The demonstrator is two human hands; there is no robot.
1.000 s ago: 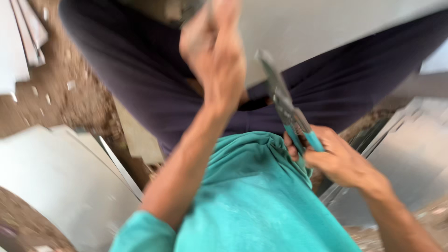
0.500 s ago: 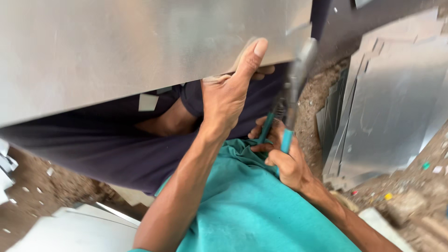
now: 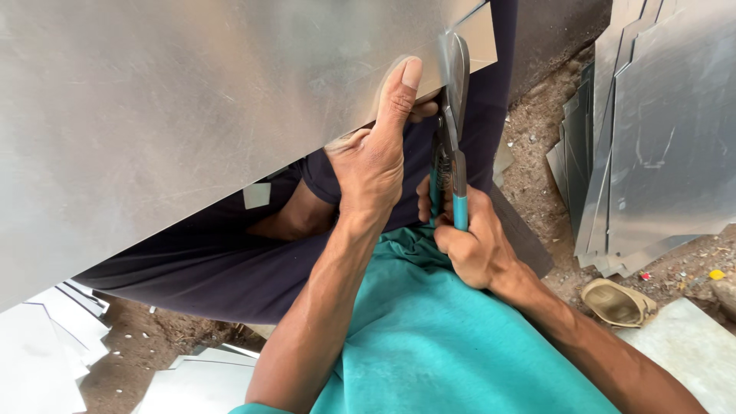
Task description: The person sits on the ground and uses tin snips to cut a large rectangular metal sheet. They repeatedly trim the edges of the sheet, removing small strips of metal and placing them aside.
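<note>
Head view | left hand (image 3: 372, 157) pinches metal sheet (image 3: 176, 115) edge | right hand (image 3: 469, 241) squeezes snips (image 3: 452, 115) biting sheet just beside

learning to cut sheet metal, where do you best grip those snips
By the teal handles, from the near end, as the right hand does. The snips point away, blades biting the metal sheet's edge, which the left hand steadies.

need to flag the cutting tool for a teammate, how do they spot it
Find the big grey metal sheet across the lap. At its near edge, beside the left hand, the right hand holds metal snips: the only tool, with teal handles.
</note>
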